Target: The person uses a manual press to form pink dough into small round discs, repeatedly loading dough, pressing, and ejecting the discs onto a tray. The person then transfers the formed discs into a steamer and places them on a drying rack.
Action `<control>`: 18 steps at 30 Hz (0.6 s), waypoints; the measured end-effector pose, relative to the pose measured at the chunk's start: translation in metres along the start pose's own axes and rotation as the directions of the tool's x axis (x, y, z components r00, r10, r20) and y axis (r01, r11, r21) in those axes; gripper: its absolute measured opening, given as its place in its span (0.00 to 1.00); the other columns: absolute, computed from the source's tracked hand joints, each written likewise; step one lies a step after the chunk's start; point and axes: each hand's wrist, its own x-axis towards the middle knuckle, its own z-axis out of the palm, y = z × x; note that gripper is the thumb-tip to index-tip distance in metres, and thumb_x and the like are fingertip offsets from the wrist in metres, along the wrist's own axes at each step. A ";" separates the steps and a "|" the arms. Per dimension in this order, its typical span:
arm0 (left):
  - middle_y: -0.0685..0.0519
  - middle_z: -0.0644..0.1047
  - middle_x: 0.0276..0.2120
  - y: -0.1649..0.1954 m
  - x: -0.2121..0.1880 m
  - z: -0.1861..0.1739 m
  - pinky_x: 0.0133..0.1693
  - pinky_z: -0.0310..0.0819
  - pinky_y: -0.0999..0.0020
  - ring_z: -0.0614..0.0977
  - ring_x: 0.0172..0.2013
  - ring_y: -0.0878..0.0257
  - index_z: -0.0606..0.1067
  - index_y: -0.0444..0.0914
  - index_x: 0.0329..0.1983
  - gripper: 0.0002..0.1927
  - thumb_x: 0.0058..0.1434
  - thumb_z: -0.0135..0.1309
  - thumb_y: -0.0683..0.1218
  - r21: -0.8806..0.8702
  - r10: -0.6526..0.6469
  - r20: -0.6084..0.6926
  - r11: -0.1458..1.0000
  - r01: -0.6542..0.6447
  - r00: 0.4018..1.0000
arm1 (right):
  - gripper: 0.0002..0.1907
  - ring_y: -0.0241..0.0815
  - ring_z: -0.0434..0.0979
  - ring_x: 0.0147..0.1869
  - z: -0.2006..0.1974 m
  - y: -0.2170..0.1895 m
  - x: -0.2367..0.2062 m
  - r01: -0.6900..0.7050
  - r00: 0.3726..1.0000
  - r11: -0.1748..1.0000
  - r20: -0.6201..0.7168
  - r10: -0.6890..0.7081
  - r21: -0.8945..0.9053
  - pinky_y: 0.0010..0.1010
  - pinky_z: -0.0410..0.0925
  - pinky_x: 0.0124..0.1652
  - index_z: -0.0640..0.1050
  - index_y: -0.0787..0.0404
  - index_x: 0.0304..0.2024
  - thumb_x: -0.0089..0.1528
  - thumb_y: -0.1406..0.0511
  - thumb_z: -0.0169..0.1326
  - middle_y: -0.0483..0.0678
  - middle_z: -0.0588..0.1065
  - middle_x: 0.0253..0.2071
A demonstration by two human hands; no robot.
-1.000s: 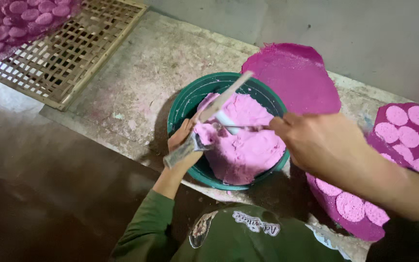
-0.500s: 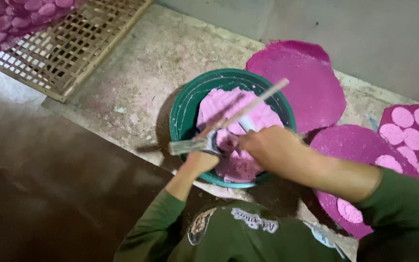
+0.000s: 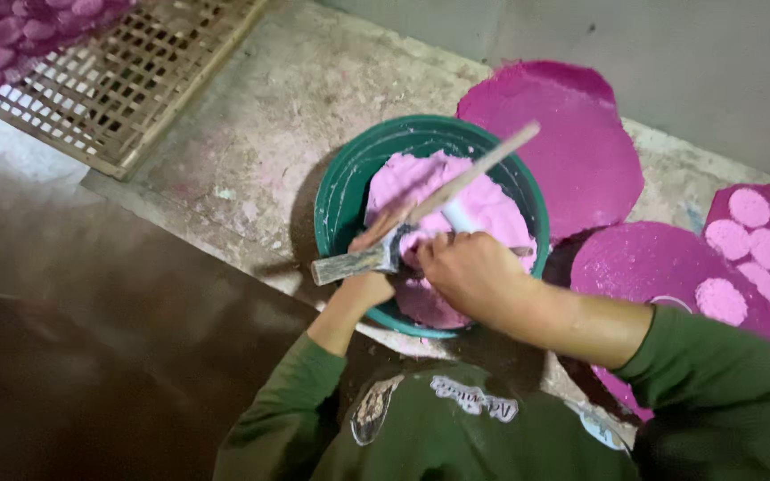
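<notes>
A green bowl (image 3: 340, 191) holds a mass of pink paste (image 3: 483, 200). My left hand (image 3: 365, 287) is at the bowl's near rim and grips a hammer-like tool (image 3: 376, 258) just behind its metal head. The tool's wooden handle slants up to the right across the bowl. My right hand (image 3: 465, 272) lies curled on the paste at the near side of the bowl. It is closed around a short white tube (image 3: 458, 216) that pokes out past the fingers. Both sleeves are dark green.
Round magenta slabs lie right of the bowl: a plain one (image 3: 554, 142) behind it, and a second slab (image 3: 661, 267) and a third (image 3: 759, 240) with paler pink discs on them. A bamboo lattice tray (image 3: 109, 89) with pink lumps sits at the far left. A grey wall runs behind.
My right hand has come in from the right and settled low over the paste beside my left hand. The tool's handle has tipped lower across the bowl.
</notes>
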 end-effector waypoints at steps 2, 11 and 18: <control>0.52 0.64 0.75 -0.008 -0.005 0.007 0.62 0.68 0.51 0.68 0.69 0.47 0.67 0.47 0.74 0.41 0.53 0.60 0.42 -0.035 -0.066 0.031 0.997 0.067 0.997 | 0.13 0.49 0.82 0.32 0.013 0.003 -0.006 -0.013 1.000 0.998 -0.014 0.014 0.063 0.39 0.74 0.30 0.76 0.64 0.44 0.58 0.66 0.53 0.53 0.78 0.34; 0.42 0.53 0.76 -0.017 0.011 -0.044 0.67 0.62 0.43 0.66 0.70 0.41 0.75 0.43 0.56 0.29 0.52 0.70 0.53 -0.066 -0.111 -0.314 0.993 0.095 0.943 | 0.18 0.53 0.83 0.34 0.096 0.037 -0.033 -0.302 0.874 0.596 -0.033 0.484 0.744 0.43 0.74 0.33 0.77 0.58 0.57 0.64 0.65 0.54 0.56 0.82 0.39; 0.36 0.51 0.74 -0.022 0.019 -0.024 0.56 0.63 0.37 0.63 0.62 0.30 0.72 0.36 0.68 0.38 0.54 0.69 0.49 0.053 -0.319 -0.221 0.940 0.338 0.922 | 0.22 0.39 0.75 0.26 0.165 -0.021 -0.018 -0.166 0.878 0.264 0.020 0.479 0.950 0.34 0.71 0.31 0.74 0.61 0.64 0.67 0.69 0.50 0.53 0.81 0.31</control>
